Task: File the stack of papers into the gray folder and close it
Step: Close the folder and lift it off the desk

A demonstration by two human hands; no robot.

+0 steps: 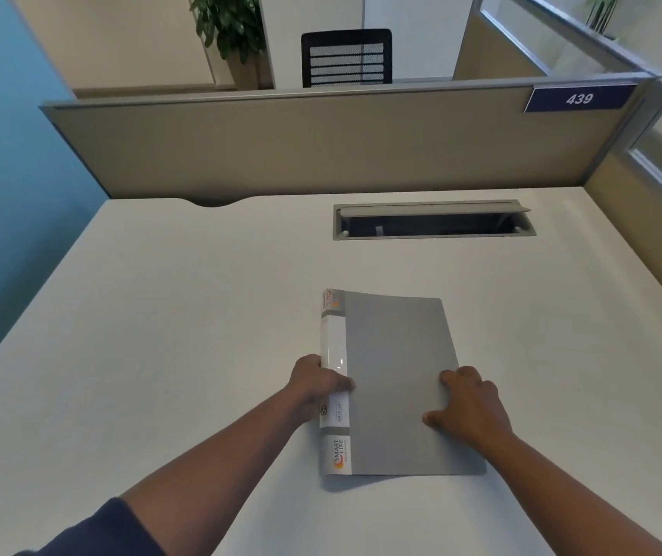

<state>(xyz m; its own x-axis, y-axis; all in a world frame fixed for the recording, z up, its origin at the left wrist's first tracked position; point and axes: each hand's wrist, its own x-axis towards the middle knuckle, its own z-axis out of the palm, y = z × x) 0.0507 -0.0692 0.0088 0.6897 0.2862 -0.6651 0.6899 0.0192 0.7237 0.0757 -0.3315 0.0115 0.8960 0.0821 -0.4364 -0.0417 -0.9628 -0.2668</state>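
Observation:
The gray folder [395, 355] lies closed on the white desk [160, 335], its white labelled spine on the left. My left hand [315, 385] grips the spine about halfway along, fingers wrapped over it. My right hand [471, 405] rests flat on the cover near the folder's right edge, fingers spread. No papers show; whether any are inside is hidden by the cover.
A gray cable tray opening [433, 222] is set into the desk behind the folder. A beige partition [321, 146] with a blue "439" sign [580, 99] bounds the far edge. A black chair [347, 58] and a plant [229, 26] stand beyond it.

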